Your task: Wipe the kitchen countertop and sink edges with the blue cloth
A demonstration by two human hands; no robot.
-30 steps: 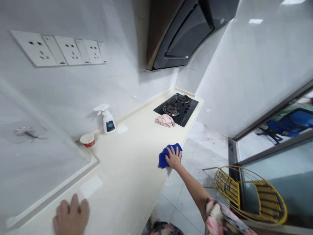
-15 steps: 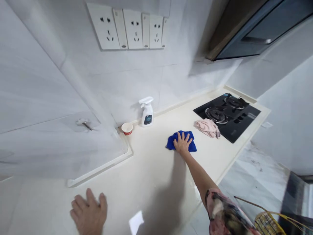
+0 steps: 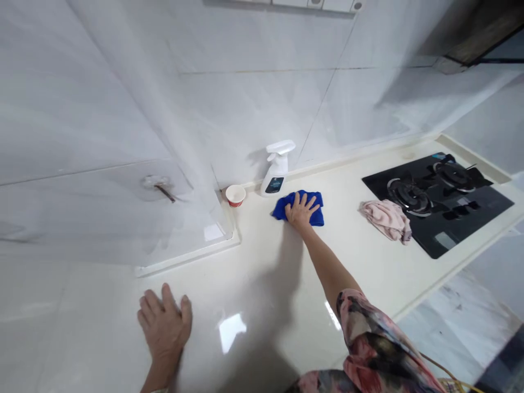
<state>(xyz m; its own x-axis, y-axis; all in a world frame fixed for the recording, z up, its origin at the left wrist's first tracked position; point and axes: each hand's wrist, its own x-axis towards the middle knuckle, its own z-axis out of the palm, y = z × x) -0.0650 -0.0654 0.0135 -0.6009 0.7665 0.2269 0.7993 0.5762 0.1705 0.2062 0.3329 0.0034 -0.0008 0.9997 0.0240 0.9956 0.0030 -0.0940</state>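
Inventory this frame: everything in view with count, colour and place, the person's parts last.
Counter: 1, cream, across the middle
Wall: several faces, grey-white, behind the counter
Socket strip: 1, white, cut off at top
Brown stub: 1, brown, on the wall at left
Hood: 1, dark, top right, cut off
Cup: 1, white and red, by the wall
Spray bottle: 1, white, right of the cup
Blue cloth: 1, blue, on the counter
Hob: 1, black, counter's right end
Pink cloth: 1, pink, at the hob's left edge
Floor: 1, whitish, lower right
Yellow item: 1, yellow, bottom right, cut off
Floral sleeve: 1, multicoloured, lower middle
Left hand: 1, bare, palm down, lower left
Right hand: 1, bare, spread on the blue cloth
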